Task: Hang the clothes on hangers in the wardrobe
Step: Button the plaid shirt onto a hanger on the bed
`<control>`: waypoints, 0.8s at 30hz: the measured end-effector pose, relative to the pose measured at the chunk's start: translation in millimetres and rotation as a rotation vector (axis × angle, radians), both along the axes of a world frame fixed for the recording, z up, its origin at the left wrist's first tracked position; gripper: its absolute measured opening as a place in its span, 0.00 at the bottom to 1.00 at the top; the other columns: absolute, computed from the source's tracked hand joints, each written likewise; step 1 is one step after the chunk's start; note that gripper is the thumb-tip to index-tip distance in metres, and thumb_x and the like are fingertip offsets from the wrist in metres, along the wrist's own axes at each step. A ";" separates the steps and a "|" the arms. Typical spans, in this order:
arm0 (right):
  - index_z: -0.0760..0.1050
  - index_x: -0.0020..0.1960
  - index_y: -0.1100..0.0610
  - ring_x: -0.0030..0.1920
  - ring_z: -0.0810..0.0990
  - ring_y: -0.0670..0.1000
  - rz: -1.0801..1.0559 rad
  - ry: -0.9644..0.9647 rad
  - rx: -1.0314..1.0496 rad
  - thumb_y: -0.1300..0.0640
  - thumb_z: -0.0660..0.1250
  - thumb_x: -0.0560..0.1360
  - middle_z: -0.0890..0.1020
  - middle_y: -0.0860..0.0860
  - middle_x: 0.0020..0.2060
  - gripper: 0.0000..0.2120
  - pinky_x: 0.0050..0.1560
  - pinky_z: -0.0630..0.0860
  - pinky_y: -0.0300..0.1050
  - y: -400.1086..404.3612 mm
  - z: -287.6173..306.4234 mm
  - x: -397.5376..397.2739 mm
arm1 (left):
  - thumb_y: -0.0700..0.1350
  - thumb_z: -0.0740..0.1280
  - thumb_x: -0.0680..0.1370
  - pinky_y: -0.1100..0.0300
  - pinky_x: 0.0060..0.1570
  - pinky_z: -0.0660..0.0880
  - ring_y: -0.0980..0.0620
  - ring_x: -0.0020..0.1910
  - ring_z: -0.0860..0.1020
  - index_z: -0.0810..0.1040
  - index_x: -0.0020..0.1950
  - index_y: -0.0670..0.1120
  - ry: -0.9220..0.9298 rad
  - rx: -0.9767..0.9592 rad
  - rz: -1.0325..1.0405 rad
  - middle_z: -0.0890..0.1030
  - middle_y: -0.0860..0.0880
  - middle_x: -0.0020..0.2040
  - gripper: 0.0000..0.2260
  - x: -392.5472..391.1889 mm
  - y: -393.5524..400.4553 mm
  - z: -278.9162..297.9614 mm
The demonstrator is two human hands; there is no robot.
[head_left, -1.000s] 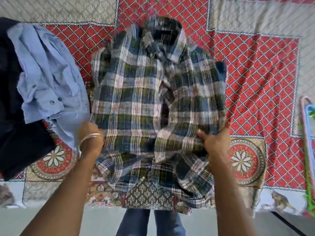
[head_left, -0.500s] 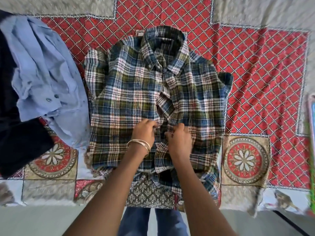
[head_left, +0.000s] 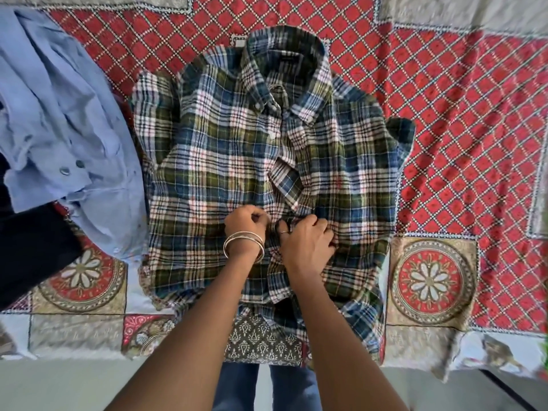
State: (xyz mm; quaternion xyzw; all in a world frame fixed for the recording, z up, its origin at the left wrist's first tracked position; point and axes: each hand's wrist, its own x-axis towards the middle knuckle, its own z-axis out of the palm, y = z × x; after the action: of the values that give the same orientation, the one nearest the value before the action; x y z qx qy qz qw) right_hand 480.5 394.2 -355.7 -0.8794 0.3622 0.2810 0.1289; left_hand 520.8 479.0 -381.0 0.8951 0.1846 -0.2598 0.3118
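Observation:
A green, blue and white plaid shirt (head_left: pixel 231 149) lies face up on the patterned bedspread (head_left: pixel 462 120), collar at the far end. My left hand (head_left: pixel 246 222), with bangles on the wrist, pinches the shirt's front placket near the middle. My right hand (head_left: pixel 307 244) sits just beside it, fingers curled on the same placket edge. The two hands nearly touch. What lies between the fingertips is hidden by the fingers. No hanger is in view.
A light blue shirt (head_left: pixel 62 120) lies crumpled at the left, over a dark garment (head_left: pixel 26 250). The bed's near edge runs along the bottom, with grey floor (head_left: pixel 74 387) below it and my legs in jeans (head_left: pixel 284 387).
One second ago my hands held the shirt's lower part wide apart. They came together at the centre of the front, and the shirt now lies flatter on the bed.

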 end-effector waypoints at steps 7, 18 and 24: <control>0.77 0.49 0.63 0.48 0.80 0.59 -0.242 -0.159 0.073 0.54 0.64 0.77 0.81 0.59 0.48 0.11 0.47 0.79 0.53 -7.2 0.0 10.0 | 0.42 0.73 0.73 0.62 0.46 0.73 0.50 0.41 0.79 0.83 0.44 0.41 -0.059 -0.116 -0.021 0.84 0.46 0.43 0.04 1.2 10.6 3.3; 0.81 0.44 0.58 0.35 0.80 0.49 -0.211 -0.373 0.415 0.56 0.72 0.74 0.82 0.50 0.34 0.05 0.38 0.79 0.42 -6.7 24.8 16.8 | 0.40 0.71 0.74 0.67 0.36 0.72 0.57 0.33 0.76 0.84 0.43 0.40 -0.150 -0.229 -0.012 0.82 0.48 0.36 0.04 -3.7 8.3 22.6; 0.82 0.49 0.60 0.38 0.80 0.52 -0.122 -0.402 0.435 0.60 0.69 0.74 0.84 0.54 0.39 0.06 0.38 0.77 0.43 -8.3 20.1 16.3 | 0.42 0.71 0.74 0.73 0.35 0.69 0.55 0.36 0.76 0.84 0.46 0.40 -0.109 -0.263 -0.040 0.81 0.49 0.37 0.05 4.0 8.4 25.9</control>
State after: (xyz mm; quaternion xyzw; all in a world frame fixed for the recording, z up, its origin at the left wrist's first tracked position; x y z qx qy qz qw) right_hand 496.7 385.9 -335.6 -0.8458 0.3127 0.1638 0.3999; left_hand 524.8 487.5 -355.1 0.8627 0.1140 -0.2388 0.4309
